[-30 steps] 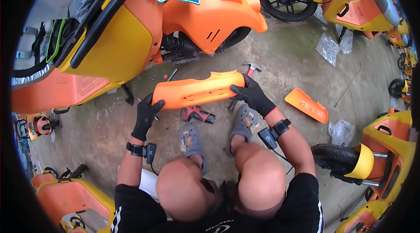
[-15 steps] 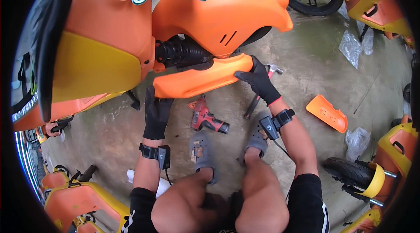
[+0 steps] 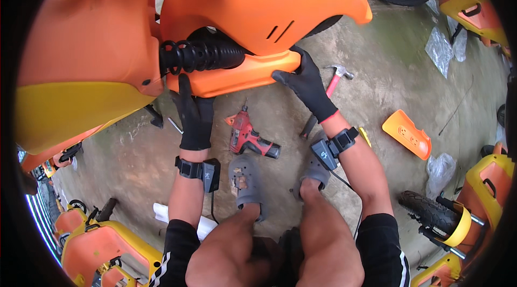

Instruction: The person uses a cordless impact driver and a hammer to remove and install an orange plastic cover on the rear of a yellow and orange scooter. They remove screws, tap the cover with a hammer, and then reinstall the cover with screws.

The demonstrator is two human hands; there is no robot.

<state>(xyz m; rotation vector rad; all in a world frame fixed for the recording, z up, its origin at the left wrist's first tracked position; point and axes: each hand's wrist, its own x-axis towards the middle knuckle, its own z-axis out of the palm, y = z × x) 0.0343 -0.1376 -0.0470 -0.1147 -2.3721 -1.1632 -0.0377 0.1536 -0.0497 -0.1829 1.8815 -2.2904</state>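
Note:
Both my hands wear black gloves and hold a long orange plastic cover (image 3: pixel 231 78) against the side of an orange scooter. My left hand (image 3: pixel 195 117) grips its left end, just below the black coil shock absorber (image 3: pixel 207 56). At the other end, my right hand (image 3: pixel 308 85) has its thumb in front and fingers behind. The cover's upper edge sits close under the orange rear fender (image 3: pixel 237 7); whether it is seated there I cannot tell. On the floor below lie a red and black cordless drill (image 3: pixel 249 136) and a claw hammer (image 3: pixel 335 79), partly hidden by my right arm.
A smaller orange panel (image 3: pixel 407 134) lies on the floor at right, near a crumpled plastic bag (image 3: pixel 440 174). More orange and yellow scooters stand around, including one at lower left (image 3: pixel 102 244) and a wheel (image 3: pixel 431 211) at right. My grey clogs (image 3: pixel 245 182) are on the concrete.
Both hands have moved the orange cover up and slightly left, from in front of the scooter to under its shock absorber and fender. My view has shifted nearer the scooter.

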